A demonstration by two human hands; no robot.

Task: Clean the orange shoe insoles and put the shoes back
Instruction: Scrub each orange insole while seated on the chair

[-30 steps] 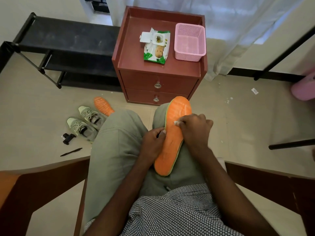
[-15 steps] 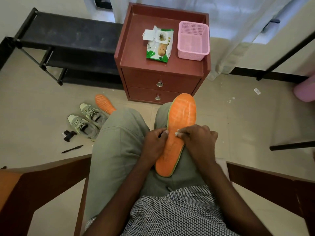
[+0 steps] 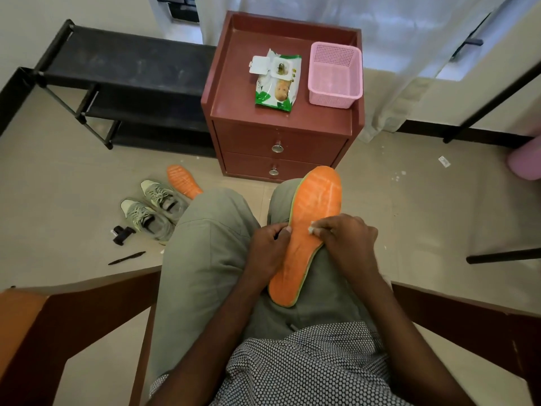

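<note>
An orange insole (image 3: 314,212) with a green edge lies along my right thigh, toe end pointing away. My left hand (image 3: 269,247) grips its left edge at the middle. My right hand (image 3: 348,238) has its fingers curled round a small white wipe (image 3: 311,229), pressing it on the insole's middle. A second orange insole (image 3: 183,180) lies on the floor, partly hidden by my left knee. Two grey-green sneakers (image 3: 152,209) stand side by side on the floor beside it.
A brown two-drawer cabinet (image 3: 281,142) stands ahead, carrying a pack of wet wipes (image 3: 276,83) with its lid open and a pink basket (image 3: 333,74). A black shoe rack (image 3: 117,83) is at the far left. A black pen (image 3: 126,258) and a small black object (image 3: 121,234) lie on the floor.
My right hand with the wipe has slid down the insole toward my body, baring more of the toe end. My left hand keeps its grip.
</note>
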